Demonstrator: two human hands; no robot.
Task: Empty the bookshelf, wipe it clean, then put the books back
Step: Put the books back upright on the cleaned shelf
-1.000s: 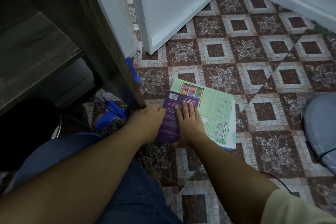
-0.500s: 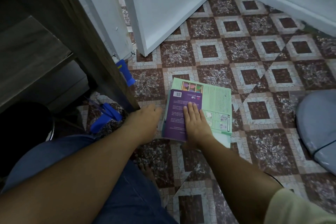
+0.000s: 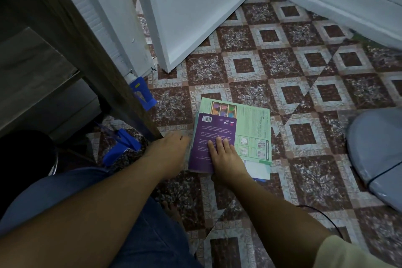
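A person is crouching over a red-brown and grey patterned tile floor (image 3: pixel 304 93), where a small stack of books is lying just beside the foot of a dark wooden bookshelf (image 3: pixel 65 35). On top of the stack a purple paperback book (image 3: pixel 212 135) is lying back cover up. It is showing a white barcode label at its far left corner, a small logo at the far right corner and lines of white print that are facing away from the camera and are too small to read.

The right hand (image 3: pixel 226 156) is lying flat on the near half of this purple cover, fingers straight and close together, pressing down and gripping nothing. The left hand (image 3: pixel 169 150) is resting low beside the stack's left edge, fingers loosely extended and holding nothing; whether it is touching the books cannot be told.

Under the purple one, a larger pale green softcover book (image 3: pixel 252 128) is sticking out to the right and the far side, carrying a strip of coloured panels, a block of fine text and small framed pictures, none legible. A white booklet (image 3: pixel 257 169) is peeking out beneath it at the near edge.

A blue plastic piece (image 3: pixel 142 93) is leaning near the shelf foot, a white door (image 3: pixel 195 6) is standing open beyond, and a grey-blue rounded cushion (image 3: pixel 376 154) is lying at the right.
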